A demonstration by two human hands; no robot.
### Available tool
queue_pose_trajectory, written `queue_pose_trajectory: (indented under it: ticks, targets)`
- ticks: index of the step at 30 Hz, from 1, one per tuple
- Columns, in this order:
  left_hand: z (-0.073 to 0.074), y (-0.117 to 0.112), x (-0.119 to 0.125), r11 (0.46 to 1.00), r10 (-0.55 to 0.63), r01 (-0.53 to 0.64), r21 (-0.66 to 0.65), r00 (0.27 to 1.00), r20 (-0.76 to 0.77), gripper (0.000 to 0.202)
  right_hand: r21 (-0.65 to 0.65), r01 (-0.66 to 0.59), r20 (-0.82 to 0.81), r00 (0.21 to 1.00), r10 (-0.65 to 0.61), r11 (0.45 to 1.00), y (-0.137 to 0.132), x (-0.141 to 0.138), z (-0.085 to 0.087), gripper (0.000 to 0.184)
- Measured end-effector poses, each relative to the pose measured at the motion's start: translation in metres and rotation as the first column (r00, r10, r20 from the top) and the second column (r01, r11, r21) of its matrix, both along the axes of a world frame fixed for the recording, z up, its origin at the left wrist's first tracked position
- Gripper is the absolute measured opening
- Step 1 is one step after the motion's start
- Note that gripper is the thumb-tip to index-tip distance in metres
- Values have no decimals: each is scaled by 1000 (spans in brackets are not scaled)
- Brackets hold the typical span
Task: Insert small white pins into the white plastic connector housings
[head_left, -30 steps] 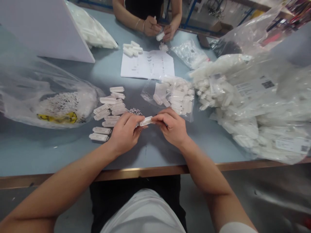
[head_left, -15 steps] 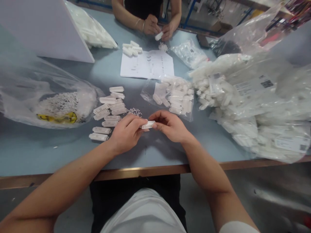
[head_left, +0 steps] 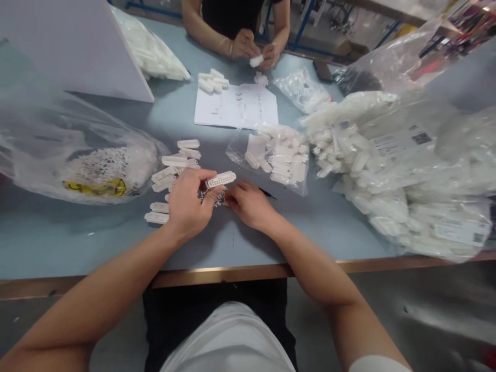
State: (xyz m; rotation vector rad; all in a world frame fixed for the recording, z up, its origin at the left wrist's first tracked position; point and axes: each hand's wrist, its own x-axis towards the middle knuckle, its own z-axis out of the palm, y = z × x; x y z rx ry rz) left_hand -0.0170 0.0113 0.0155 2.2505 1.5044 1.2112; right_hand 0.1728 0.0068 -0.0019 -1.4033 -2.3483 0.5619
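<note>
Left hand alone now pinches a white plastic connector at center frame. Right hand has released it, fingers loose over the blue table

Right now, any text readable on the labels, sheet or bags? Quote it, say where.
Nothing can be quoted.
Bag label: printed lines and a QR code, too small to read.
Lower label: same, too small.
Sheet: small printed marks, too small to read.
Yellow print on the left bag: blurred, unreadable.
Connector in left hand: no text visible.
</note>
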Motion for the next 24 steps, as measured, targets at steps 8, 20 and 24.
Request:
queue_pose_trajectory:
  ticks: [8,20,24]
  targets:
    - [-1,-2,3,999,-34,34,-33,999,2,24,43,-15,160,987,7,999,1,-7,4,15]
    - [-3,-5,5,983,-179,178,-42,983,-38,23,-134,252,-541,792,-283,959,0,43,21,13]
    - [-5,-5,6,976,-207,202,-76,976,-65,25,-264,244,-658,662,-360,933,-6,39,26,6]
